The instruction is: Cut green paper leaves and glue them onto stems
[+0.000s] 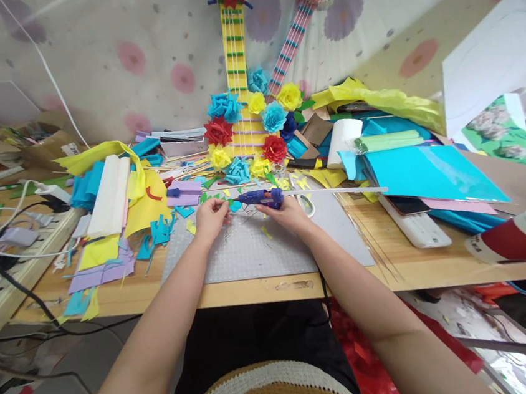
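My right hand [288,214] grips a blue glue gun [263,197], its nozzle pointing left and a long clear glue stick [337,191] trailing out to the right. My left hand [209,218] is closed in a pinch on a small green paper piece [224,203] right at the nozzle tip. Both hands hover over a grey cutting mat [259,250] on the wooden table [411,269]. Behind them stands a paper guitar [234,49] ringed with paper flowers [225,108] in blue, red and yellow.
Paper scraps [109,257] and a white foam roll [111,194] lie left. Turquoise sheets [425,174], a white roll [344,141] and a remote [416,228] sit right, with a red cup [512,238] at the far right. A power strip with cables [8,239] occupies the left edge.
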The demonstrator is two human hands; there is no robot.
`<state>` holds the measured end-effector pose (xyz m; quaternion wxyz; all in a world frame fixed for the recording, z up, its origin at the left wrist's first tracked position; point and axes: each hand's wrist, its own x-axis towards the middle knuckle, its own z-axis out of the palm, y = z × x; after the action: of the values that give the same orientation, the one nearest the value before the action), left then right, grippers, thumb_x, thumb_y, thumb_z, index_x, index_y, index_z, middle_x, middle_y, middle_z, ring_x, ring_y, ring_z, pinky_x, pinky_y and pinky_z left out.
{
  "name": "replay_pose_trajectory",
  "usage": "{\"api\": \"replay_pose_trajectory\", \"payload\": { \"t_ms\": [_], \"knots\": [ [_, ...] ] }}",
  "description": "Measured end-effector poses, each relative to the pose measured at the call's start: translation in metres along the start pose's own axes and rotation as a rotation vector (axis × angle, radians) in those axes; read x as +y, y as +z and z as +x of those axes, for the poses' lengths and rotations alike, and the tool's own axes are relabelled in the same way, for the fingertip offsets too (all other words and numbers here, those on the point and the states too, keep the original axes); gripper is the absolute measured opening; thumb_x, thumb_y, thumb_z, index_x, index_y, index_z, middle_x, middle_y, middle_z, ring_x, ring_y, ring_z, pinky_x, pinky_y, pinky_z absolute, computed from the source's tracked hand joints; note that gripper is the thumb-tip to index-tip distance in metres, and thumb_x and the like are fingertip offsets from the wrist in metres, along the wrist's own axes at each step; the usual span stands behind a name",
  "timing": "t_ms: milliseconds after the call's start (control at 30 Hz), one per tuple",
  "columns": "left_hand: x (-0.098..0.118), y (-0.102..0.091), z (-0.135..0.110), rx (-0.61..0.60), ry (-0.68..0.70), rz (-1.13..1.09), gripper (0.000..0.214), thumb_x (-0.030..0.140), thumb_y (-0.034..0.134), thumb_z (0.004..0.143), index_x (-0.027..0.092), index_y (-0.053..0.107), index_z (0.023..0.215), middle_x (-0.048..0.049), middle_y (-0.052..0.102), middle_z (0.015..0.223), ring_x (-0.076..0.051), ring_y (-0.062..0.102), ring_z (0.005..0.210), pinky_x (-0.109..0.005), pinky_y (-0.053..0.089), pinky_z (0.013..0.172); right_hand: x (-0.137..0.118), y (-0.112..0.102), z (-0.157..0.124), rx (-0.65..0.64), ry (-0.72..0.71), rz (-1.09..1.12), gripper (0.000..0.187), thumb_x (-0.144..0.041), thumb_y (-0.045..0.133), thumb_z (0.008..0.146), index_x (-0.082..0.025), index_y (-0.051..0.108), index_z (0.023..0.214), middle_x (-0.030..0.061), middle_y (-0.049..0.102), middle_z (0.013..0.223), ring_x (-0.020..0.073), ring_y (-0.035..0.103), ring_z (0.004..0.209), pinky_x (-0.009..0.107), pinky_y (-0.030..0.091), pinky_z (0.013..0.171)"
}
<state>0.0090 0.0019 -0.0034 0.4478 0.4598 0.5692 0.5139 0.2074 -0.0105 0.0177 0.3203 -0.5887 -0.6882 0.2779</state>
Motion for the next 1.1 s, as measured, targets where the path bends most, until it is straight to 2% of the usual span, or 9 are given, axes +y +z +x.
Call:
{"api": "replay_pose_trajectory", "payload": {
  "t_ms": [333, 900, 1100],
  "knots": [
    [0.0019, 0.0004, 0.0000, 0.004, -0.007, -0.002, 0.013, 0.027, 0.062, 0.069, 0.016, 0.054, 0.070, 0.0021, 0.058, 0.056, -0.010, 0.054, 0.045, -0.023, 0.047, 0.044, 0.0008, 0.0036, 0.0009, 0.008, -0.024, 0.002, 0.047, -0.056, 0.061, 0.069, -0.020, 0.069, 0.097, 0.0039, 0.069, 0.084, 0.0202, 0.062, 0.077, 0.028, 0.045, 0.066],
    [0.0002, 0.0004, 0.0016, -0.005, 0.007, -0.012, 0.014, 0.027, 0.063, 0.067, 0.016, 0.055, 0.069, 0.0026, 0.058, 0.055, -0.010, 0.054, 0.043, -0.022, 0.046, 0.042, 0.0007, 0.0051, 0.0009, 0.004, -0.096, -0.045, 0.040, -0.053, 0.059, 0.071, -0.020, 0.069, 0.091, 0.0023, 0.068, 0.076, 0.0181, 0.061, 0.070, 0.026, 0.044, 0.062],
    [0.0017, 0.0014, 0.0010, -0.005, -0.002, -0.003, 0.013, 0.026, 0.062, 0.068, 0.016, 0.055, 0.069, 0.0025, 0.058, 0.055, -0.010, 0.054, 0.043, -0.022, 0.047, 0.042, 0.0000, 0.0042, 0.0006, 0.000, -0.106, -0.027, 0.038, -0.051, 0.059, 0.073, -0.020, 0.069, 0.092, 0.0024, 0.068, 0.079, 0.0182, 0.062, 0.073, 0.025, 0.044, 0.063]
  ]
}}
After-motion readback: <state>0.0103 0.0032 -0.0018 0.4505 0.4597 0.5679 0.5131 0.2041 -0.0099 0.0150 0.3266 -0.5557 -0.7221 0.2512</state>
